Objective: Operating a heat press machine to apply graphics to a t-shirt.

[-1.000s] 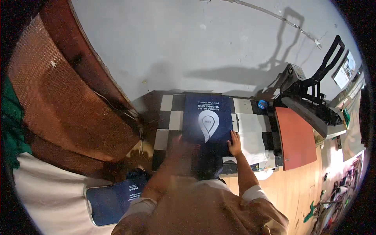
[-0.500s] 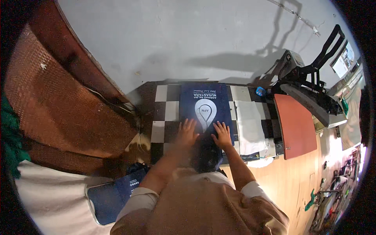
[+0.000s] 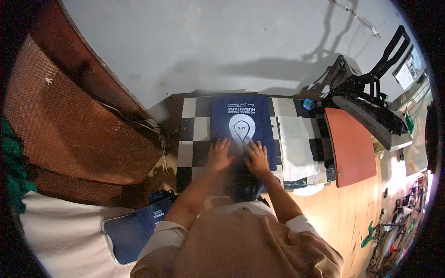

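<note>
On the checkered table [image 3: 192,134], the blue bag [image 3: 241,125] lies lengthwise away from the person.

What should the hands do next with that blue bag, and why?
Probably slide outward to smooth it. The left hand and right hand lie flat, side by side, on the near half of the blue bag on the checkered table.

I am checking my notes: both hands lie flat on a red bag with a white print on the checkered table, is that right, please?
Not quite: the bag is dark blue, not red, as the head view shows. The rest holds: the left hand and right hand lie flat on it, its print is white, and it lies on the checkered table.
</note>
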The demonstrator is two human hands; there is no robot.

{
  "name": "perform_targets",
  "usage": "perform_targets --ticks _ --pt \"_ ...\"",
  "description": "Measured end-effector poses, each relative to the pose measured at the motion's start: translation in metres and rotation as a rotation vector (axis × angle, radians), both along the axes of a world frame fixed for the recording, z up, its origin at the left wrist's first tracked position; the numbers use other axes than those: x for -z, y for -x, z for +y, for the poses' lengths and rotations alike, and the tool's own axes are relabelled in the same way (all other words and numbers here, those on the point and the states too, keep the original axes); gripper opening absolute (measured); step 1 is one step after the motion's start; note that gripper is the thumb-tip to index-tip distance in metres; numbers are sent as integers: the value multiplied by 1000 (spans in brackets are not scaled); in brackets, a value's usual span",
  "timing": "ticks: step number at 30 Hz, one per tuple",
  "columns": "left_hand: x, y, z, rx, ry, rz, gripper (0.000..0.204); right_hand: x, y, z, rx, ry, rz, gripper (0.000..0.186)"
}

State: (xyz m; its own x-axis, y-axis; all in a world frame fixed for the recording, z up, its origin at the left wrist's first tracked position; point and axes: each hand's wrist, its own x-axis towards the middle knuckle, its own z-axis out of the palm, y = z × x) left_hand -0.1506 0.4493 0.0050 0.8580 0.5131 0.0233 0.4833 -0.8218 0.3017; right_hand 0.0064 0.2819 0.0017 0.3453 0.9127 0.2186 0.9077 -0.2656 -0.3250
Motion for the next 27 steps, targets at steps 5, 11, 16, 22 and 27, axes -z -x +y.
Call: perform_targets --ticks 5,11,16,22,27 --pt "11 5 2 50 -84 -84 78 -25 39 22 -283 -264 650 51" --pt "26 -1 18 41 -27 191 88 -48 76 39 -268 -248 867 27" --pt "7 -11 8 46 29 198 78 -21 67 42 -267 -262 765 30" --pt "48 6 16 13 -191 -47 80 -46 79 46 -439 -78 190 34" --pt "16 -10 3 8 -18 94 81 -33 68 37 -456 -321 212 31"
